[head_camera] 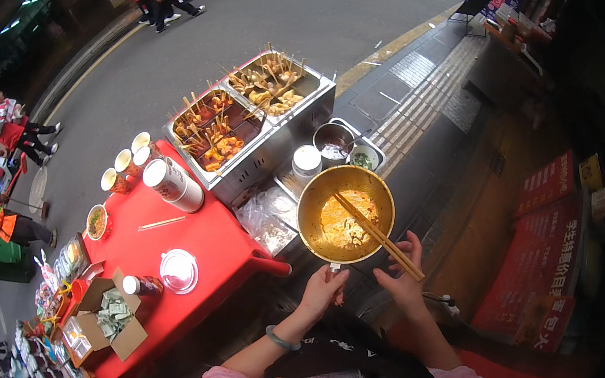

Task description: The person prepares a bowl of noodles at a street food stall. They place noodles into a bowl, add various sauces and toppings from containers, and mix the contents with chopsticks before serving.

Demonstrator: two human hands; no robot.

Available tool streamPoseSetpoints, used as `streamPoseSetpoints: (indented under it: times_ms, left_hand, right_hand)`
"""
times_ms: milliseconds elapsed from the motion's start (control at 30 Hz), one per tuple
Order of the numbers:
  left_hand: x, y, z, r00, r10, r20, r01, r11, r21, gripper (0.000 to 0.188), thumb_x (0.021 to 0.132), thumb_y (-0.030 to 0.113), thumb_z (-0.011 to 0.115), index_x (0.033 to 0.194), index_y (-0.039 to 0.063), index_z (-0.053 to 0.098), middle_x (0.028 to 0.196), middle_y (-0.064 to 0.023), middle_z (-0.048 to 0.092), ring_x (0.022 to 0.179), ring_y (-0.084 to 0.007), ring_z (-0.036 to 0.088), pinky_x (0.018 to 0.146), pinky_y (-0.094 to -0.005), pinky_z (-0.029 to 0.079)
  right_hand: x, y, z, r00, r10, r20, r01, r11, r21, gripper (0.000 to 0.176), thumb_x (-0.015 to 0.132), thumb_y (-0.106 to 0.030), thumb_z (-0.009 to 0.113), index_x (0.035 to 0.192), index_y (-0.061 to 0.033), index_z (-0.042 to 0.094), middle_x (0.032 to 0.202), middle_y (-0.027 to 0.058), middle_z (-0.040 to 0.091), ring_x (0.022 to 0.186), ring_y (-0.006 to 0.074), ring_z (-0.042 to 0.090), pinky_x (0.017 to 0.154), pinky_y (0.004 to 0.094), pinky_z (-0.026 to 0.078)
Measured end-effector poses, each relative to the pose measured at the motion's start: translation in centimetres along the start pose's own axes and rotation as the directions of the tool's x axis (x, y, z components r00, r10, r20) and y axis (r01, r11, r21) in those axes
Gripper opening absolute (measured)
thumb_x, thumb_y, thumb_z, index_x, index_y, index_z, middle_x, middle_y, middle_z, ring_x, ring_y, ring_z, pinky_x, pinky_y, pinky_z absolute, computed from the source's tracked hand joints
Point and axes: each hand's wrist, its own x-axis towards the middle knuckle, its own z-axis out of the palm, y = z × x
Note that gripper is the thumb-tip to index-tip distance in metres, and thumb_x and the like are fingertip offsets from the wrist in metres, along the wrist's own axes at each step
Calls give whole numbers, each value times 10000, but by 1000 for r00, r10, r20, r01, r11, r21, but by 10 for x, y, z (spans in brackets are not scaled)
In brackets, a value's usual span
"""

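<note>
My left hand (322, 293) grips the handle of a gold-coloured metal saucepan (312, 233), just below its rim. Reddish-orange oily broth with dark bits (343, 221) covers the pan's bottom. A pair of long wooden chopsticks (379, 233) leans across the near rim, tips in the broth. Around the chopsticks' upper ends is my right hand (407, 281), its thumb and fingers spread apart; whether it touches them is unclear. Just beyond the pan stand a white lidded tub (307, 160), a metal pot of dark sauce with a ladle (332, 139) and a bowl of chopped greens (364, 157).
Skewered food fills a steel sectioned cooker (254, 164) ahead. The red-covered table (220, 256) at left bears stacked paper cups (174, 185), a filled noodle cup (97, 222), a round plastic lid (179, 271) and a cardboard box of banknotes (128, 338). People (15, 131) walk along the street.
</note>
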Motion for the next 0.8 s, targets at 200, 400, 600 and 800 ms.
streamPoseSetpoints:
  times_ms: [200, 400, 600, 800]
  left_hand:
    - [-29, 36, -28, 983, 107, -149, -129, 980, -149, 215, 851, 249, 544, 790, 89, 414, 594, 16, 435, 417, -65, 429, 375, -179, 290]
    - [-126, 78, -103, 878, 299, -374, -398, 890, -223, 173, 877, 224, 491, 890, 62, 433, 604, 9, 426, 443, -65, 410, 395, -187, 329]
    - [-272, 91, -221, 576, 337, -745, -576, 814, -78, 119, 864, 144, 494, 893, 37, 453, 623, -17, 434, 491, -87, 428, 417, -207, 382]
    - [-390, 85, -319, 194, 235, -952, -634, 771, 61, 110, 857, 95, 470, 921, 6, 462, 628, -32, 448, 496, -92, 434, 395, -211, 388]
  right_hand:
    - [10, -6, 44, 957, -35, 287, 13, 997, 79, 585, 703, -57, 627, 1226, -20, 367, 962, 64, 505, 758, 114, 505, 657, 228, 419]
    - [12, -25, 153, 775, 74, 628, -160, 984, 81, 211, 883, -107, 439, 746, 10, 550, 547, 5, 495, 502, 52, 462, 471, 171, 362]
    - [18, -66, 390, 483, -47, 874, -95, 990, 106, 166, 860, -156, 497, 779, -16, 532, 658, 36, 546, 579, 82, 510, 528, 204, 403]
    - [22, -55, 688, 262, 269, 927, -566, 820, -78, 321, 840, -158, 492, 1113, -27, 384, 893, 147, 555, 728, 208, 571, 633, 298, 476]
